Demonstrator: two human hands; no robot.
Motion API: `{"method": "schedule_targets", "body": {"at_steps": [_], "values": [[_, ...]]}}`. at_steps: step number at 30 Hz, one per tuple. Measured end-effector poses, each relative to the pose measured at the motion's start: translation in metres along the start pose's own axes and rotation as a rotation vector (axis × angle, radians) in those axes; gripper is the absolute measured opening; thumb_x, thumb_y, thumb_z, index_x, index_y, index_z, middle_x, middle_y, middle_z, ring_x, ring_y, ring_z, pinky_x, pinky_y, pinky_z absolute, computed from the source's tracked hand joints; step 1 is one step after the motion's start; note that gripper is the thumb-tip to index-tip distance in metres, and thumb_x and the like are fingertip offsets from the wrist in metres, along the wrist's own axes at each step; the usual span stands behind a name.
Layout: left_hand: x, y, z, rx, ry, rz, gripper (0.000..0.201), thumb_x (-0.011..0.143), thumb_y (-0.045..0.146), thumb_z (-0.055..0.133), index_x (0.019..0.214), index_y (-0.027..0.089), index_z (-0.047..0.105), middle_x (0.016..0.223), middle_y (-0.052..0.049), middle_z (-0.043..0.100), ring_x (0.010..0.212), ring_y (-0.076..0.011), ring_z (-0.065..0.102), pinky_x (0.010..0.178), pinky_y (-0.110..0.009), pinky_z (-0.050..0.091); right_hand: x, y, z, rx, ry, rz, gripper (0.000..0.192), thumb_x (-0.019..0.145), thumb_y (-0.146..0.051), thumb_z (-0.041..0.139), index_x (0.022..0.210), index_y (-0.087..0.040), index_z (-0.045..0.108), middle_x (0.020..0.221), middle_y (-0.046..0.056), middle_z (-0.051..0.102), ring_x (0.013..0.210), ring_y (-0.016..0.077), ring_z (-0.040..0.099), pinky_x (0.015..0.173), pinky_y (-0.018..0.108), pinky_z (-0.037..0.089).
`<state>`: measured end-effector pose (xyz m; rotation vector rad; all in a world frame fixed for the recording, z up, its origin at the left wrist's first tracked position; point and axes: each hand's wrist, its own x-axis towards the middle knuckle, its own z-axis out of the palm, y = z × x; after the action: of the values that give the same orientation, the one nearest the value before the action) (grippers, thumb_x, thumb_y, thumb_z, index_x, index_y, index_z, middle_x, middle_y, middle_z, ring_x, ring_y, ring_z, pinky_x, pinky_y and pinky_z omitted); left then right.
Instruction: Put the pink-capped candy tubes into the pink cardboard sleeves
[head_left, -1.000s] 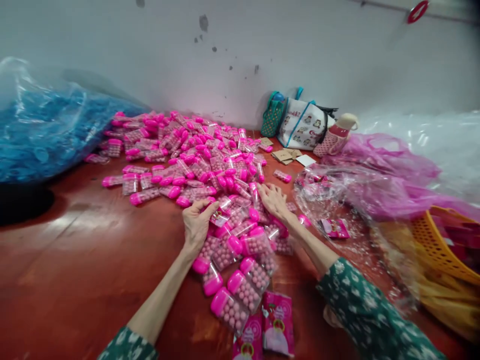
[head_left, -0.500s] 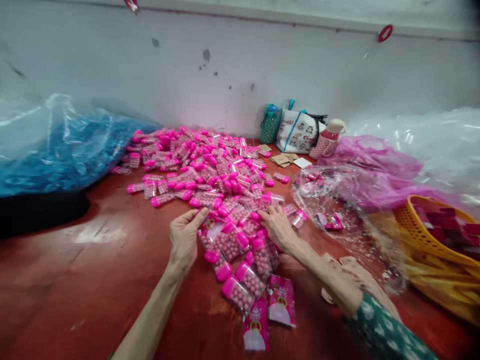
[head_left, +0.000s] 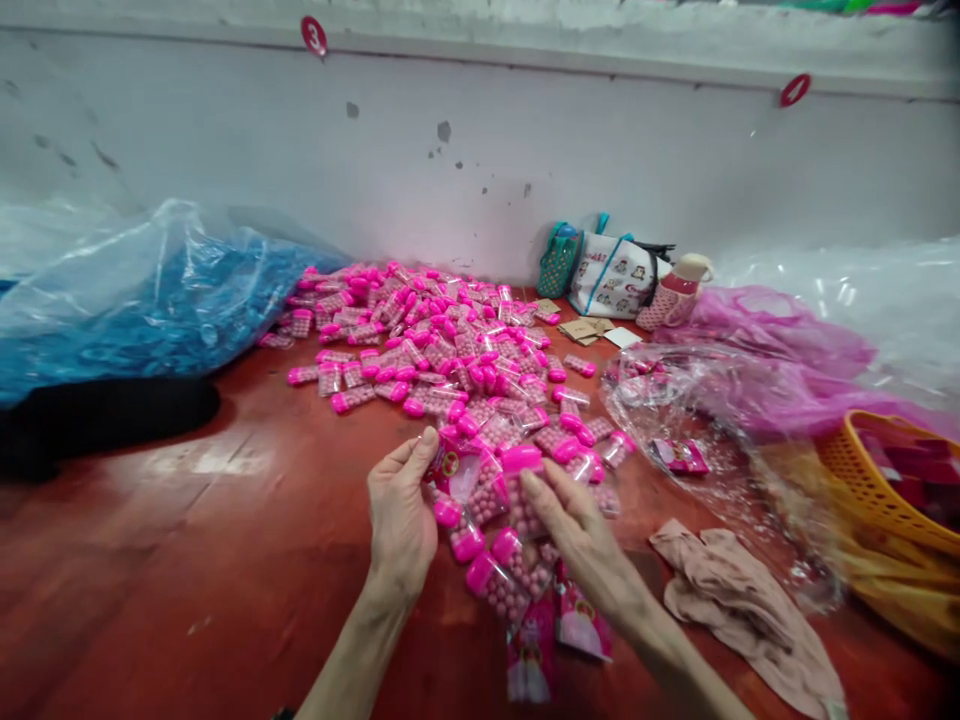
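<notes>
My left hand [head_left: 403,520] is closed, thumb and fingers pinching the edge of a pink printed packet [head_left: 459,472]. Between the thumb and fingers of my right hand [head_left: 581,530] is a small clear bottle [head_left: 523,488] with a bright pink cap and pink beads inside, held to the right of the packet. Several more bottles of the same kind lie under and in front of my hands, among them a tilted bottle [head_left: 499,588]. Nearest me on the red floor lie two pink packets, a left packet [head_left: 529,660] and a right packet [head_left: 583,622], partly covered by bottles and my right hand.
A large heap of bottles [head_left: 420,330] spreads toward the wall. At left are a blue-filled plastic bag [head_left: 195,300] and a black object [head_left: 127,415]. At right lie clear plastic wrap [head_left: 720,400], a beige cloth [head_left: 739,600] and a yellow basket [head_left: 862,470]; a patterned bag [head_left: 611,280] stands behind.
My right hand has picked a bottle up from the pile and brought it toward me, near the packet. My left hand keeps the packet. The view has shifted, so the scene sits lower and further right.
</notes>
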<state>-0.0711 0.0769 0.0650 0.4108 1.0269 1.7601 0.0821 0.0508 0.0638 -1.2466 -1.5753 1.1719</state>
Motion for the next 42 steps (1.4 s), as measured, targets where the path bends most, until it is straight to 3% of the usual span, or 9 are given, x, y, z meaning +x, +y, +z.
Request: {"method": "schedule_targets", "body": {"at_steps": [3,6,11,18,24,31,37,42], "values": [[-0.012,-0.003,0.004,0.0,-0.004,0.005,0.011,0.056,0.023,0.08,0.061,0.019,0.071,0.056,0.005,0.068,0.05,-0.0073,0.057,0.051,-0.018,0.044,-0.012,-0.006,0.017,0.144,0.022,0.045,0.027,0.093,-0.045,0.04,0.084,-0.022,0.051,0.071,-0.002,0.056,0.061,0.0121,0.053,0.054,0.022,0.044],[-0.019,-0.009,0.01,0.013,-0.031,-0.028,0.012,0.059,0.026,0.079,0.062,0.018,0.071,0.053,0.004,0.067,0.048,-0.0091,0.056,0.048,-0.02,0.044,-0.013,0.002,0.019,0.166,0.119,0.066,0.025,0.091,-0.045,0.044,0.088,-0.022,0.055,0.076,-0.001,0.055,0.07,0.0142,0.052,0.064,0.025,0.044],[-0.02,-0.028,0.023,0.03,-0.071,-0.129,0.018,0.059,0.03,0.08,0.06,0.016,0.069,0.052,0.003,0.063,0.047,-0.0108,0.056,0.052,-0.024,0.048,-0.012,0.018,0.006,0.268,0.171,0.154,0.024,0.086,-0.045,0.053,0.092,-0.022,0.059,0.073,0.0,0.058,0.065,0.0157,0.053,0.057,0.025,0.044],[-0.017,-0.04,0.036,0.054,-0.084,-0.18,0.019,0.06,0.03,0.079,0.06,0.017,0.067,0.053,0.003,0.064,0.053,-0.0138,0.06,0.056,-0.026,0.05,-0.004,0.02,-0.023,0.498,0.297,0.219,0.021,0.08,-0.039,0.064,0.093,-0.023,0.059,0.07,-0.002,0.061,0.058,0.0131,0.055,0.056,0.023,0.046],[-0.024,-0.05,0.041,0.117,-0.12,-0.274,0.02,0.059,0.035,0.08,0.064,0.018,0.07,0.058,0.0,0.068,0.063,-0.0185,0.066,0.06,-0.029,0.053,0.003,0.035,-0.032,0.708,0.237,0.228,0.018,0.072,-0.032,0.074,0.083,-0.019,0.068,0.062,-0.003,0.059,0.054,0.0104,0.051,0.053,0.021,0.043],[-0.03,-0.055,0.048,0.023,-0.134,-0.481,0.021,0.059,0.03,0.08,0.073,0.018,0.071,0.073,-0.003,0.073,0.079,-0.0226,0.068,0.07,-0.033,0.055,-0.001,0.038,-0.03,0.773,0.206,0.229,0.017,0.074,-0.032,0.072,0.071,-0.017,0.065,0.055,-0.006,0.05,0.048,0.0067,0.041,0.048,0.018,0.035],[-0.028,-0.057,0.048,0.045,-0.118,-0.552,0.019,0.062,0.032,0.077,0.07,0.017,0.068,0.071,-0.004,0.072,0.079,-0.0244,0.068,0.073,-0.035,0.055,-0.003,0.036,-0.027,0.751,0.211,0.23,0.019,0.074,-0.035,0.07,0.071,-0.017,0.066,0.052,-0.005,0.05,0.046,0.0082,0.041,0.046,0.021,0.035],[-0.03,-0.059,0.04,0.032,-0.168,-0.489,0.022,0.066,0.036,0.075,0.08,0.02,0.071,0.078,-0.005,0.073,0.081,-0.0239,0.068,0.075,-0.035,0.055,-0.005,0.033,-0.025,0.632,0.347,0.267,0.019,0.069,-0.03,0.072,0.059,-0.017,0.063,0.048,-0.007,0.041,0.045,0.0068,0.032,0.042,0.019,0.028]]}}
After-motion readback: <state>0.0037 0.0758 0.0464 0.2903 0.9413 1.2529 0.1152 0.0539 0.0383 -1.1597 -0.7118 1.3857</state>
